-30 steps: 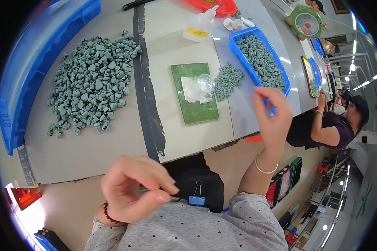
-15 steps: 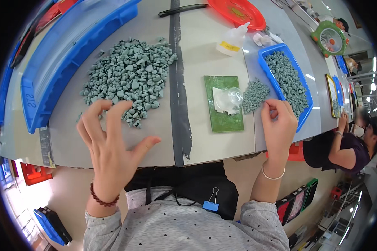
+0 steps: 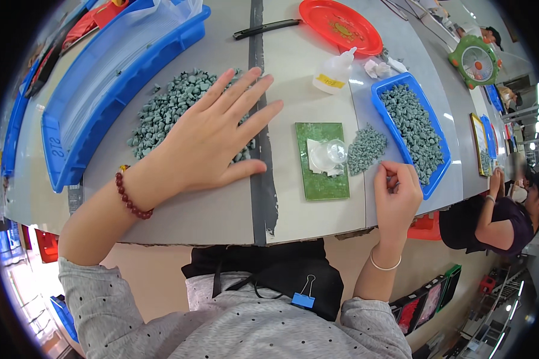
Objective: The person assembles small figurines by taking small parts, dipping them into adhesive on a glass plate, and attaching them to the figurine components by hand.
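Fingers spread, my left hand [image 3: 218, 131] hovers over or rests on a large heap of grey-green pebble-like pieces [image 3: 161, 110], hiding much of it. On the right, my right hand [image 3: 396, 190] has its thumb and fingertips pinched together; whatever is between them is too small to make out. Close by its fingertips lies a smaller pile of finer grey-green pieces [image 3: 367, 149]. Left of that pile, a green rectangular board [image 3: 323, 190] carries white paper and a small clear round dish [image 3: 331, 154]. Beside my right hand, a blue tray [image 3: 435, 190] is filled with similar grey-green pieces.
A large blue tray [image 3: 57, 157] stands at the left. Toward the back are a black cutter-like tool [image 3: 266, 29], a red plate [image 3: 365, 36] and a clear squeeze bottle [image 3: 334, 70]. A green fan [image 3: 475, 61] and a seated co-worker [image 3: 503, 215] are farther right.
My left hand has moved up and to the right across the large heap, fingers now stretched out flat. The right hand stays pinched near the small pile. The view has shifted slightly.
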Tool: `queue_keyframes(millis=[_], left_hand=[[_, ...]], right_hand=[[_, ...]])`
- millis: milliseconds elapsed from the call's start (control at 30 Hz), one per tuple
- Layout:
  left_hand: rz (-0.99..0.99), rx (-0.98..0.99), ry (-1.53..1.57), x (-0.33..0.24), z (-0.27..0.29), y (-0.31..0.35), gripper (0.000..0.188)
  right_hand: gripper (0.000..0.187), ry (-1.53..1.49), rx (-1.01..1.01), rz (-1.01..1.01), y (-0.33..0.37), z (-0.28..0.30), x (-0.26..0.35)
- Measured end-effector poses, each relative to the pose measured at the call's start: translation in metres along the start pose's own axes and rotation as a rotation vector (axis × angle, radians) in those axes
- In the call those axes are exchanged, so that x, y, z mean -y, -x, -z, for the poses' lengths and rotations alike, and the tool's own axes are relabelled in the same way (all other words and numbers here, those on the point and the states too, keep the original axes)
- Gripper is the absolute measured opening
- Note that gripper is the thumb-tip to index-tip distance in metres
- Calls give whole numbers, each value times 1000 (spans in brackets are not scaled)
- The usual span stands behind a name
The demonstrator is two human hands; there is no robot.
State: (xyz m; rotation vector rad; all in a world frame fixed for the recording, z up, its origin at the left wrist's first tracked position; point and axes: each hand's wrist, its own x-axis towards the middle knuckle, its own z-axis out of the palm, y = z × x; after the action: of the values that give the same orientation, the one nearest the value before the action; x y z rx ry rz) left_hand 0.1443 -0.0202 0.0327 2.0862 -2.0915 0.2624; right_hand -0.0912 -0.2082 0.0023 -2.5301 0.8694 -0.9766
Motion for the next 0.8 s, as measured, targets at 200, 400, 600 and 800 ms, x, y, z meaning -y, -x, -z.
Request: queue_keyframes(millis=[200, 400, 600, 800], left_hand=[[-113, -76, 118, 0, -13, -11, 32], [-225, -82, 124, -6, -17, -11, 12], [-320, 45, 171, -1, -11, -13, 14], [-152, -227, 317, 11, 20, -12, 11]], right_hand=[[5, -27, -18, 10, 0, -1, -2], [5, -22, -28, -6, -1, 0, -4], [5, -54, -8, -25, -2, 0, -3], [6, -65, 27, -63, -7, 1, -5]])
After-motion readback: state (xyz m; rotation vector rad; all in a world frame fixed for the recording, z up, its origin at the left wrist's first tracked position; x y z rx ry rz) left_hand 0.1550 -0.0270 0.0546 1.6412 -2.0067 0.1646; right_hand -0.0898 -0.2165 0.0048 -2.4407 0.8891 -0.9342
